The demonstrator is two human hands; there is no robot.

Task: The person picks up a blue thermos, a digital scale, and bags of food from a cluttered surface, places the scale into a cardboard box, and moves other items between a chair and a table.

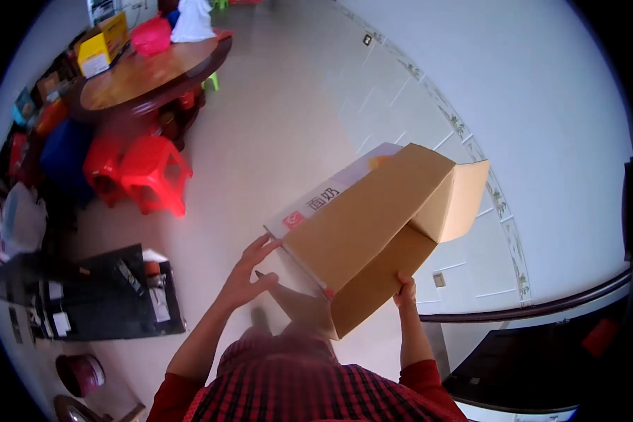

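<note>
A cardboard box (369, 221) is held tilted in front of me, its open side facing me. Plain brown board shows on its near panel and inside; a pale printed panel with characters lies along the far side. One end flap (467, 195) sticks out at the right, and another flap (306, 308) hangs at the lower left. My right hand (405, 290) grips the box's lower right edge. At the left end, my left hand (248, 279) has its fingers spread, with fingertips at the box edge and thumb near the lower flap's dark corner.
Red plastic stools (153, 171) stand by a round wooden table (147, 79) bearing bags and a yellow box (94, 55). A black low table (111, 295) is at left, above a bucket (82, 374). A television (533, 364) is lower right, beside a tiled wall (401, 95).
</note>
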